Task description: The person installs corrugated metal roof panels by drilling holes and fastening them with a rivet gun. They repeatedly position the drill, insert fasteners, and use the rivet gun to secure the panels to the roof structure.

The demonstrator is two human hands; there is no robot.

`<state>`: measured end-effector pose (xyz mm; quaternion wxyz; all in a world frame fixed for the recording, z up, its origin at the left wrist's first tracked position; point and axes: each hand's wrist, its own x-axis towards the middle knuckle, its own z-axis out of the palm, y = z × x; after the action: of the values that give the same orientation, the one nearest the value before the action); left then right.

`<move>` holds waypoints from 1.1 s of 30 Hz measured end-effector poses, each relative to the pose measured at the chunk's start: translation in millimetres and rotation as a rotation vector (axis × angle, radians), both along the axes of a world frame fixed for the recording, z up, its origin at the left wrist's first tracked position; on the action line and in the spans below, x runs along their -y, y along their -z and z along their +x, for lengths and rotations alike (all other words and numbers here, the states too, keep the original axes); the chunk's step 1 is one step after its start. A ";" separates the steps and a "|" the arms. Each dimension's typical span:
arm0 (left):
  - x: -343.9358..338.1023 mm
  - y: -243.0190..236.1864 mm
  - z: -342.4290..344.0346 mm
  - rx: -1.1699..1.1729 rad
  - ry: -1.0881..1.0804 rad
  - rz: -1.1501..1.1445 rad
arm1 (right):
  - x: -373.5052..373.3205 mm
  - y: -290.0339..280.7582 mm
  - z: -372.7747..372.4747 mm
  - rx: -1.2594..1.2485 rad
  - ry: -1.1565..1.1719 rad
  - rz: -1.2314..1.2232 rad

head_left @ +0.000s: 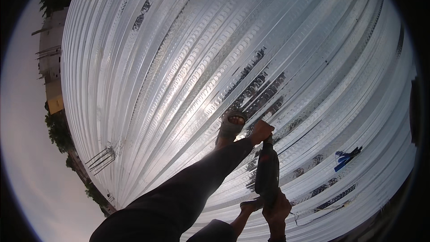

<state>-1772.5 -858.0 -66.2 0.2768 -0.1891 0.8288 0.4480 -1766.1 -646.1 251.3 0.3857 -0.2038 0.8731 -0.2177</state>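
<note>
A dark power drill is held lengthwise over a corrugated metal roof, its front end pointing away from me. My right hand is wrapped around its rear part, where the grip is mostly hidden. At the front end my left hand is closed, fingers pressed together at the drill's nose. Whether those fingers also pinch a small fastener is too small to tell. Just beyond the left hand a small pale spot shows on the sheet. My sandalled foot rests on the ridges beside the left hand.
My other foot stands beside the right hand. A blue and dark item lies on the sheets to the right. Thin cord trails nearby. Metal rods stick out at the left roof edge, with buildings and trees beyond.
</note>
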 end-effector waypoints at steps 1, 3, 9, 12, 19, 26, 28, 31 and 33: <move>1.7 -9.3 1.9 0.150 -0.180 0.111 | 5.2 -12.4 0.0 0.010 -0.016 0.028; 8.3 -29.3 -4.4 0.116 -0.120 0.037 | 17.7 -26.9 2.1 0.015 -0.049 0.136; 42.1 -37.2 35.4 -0.080 -0.721 0.760 | 58.7 -61.1 8.9 0.005 -0.074 0.172; 55.9 -91.9 -3.3 0.584 -1.479 1.313 | 44.4 -72.9 41.3 -0.032 0.082 0.065; 86.0 -206.6 -9.7 0.104 -0.816 0.626 | 62.2 -86.7 54.6 0.135 0.335 0.269; 94.7 -211.7 25.6 0.037 -0.582 0.365 | 112.2 -151.2 14.3 0.165 0.178 0.272; 87.6 -193.9 42.7 0.044 -0.723 0.455 | 107.0 -154.3 14.3 0.129 0.124 0.243; 88.5 -188.9 58.9 0.042 -0.501 0.237 | 130.2 -173.0 2.2 0.197 0.168 0.219; 94.7 -201.4 50.0 0.036 -0.461 0.208 | 134.9 -178.0 -6.0 0.237 0.101 0.235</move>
<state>-1722.5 -952.7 135.2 0.2002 -0.3517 0.7081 0.5787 -1772.1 -781.1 429.3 0.4959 -0.0861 0.8499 -0.1557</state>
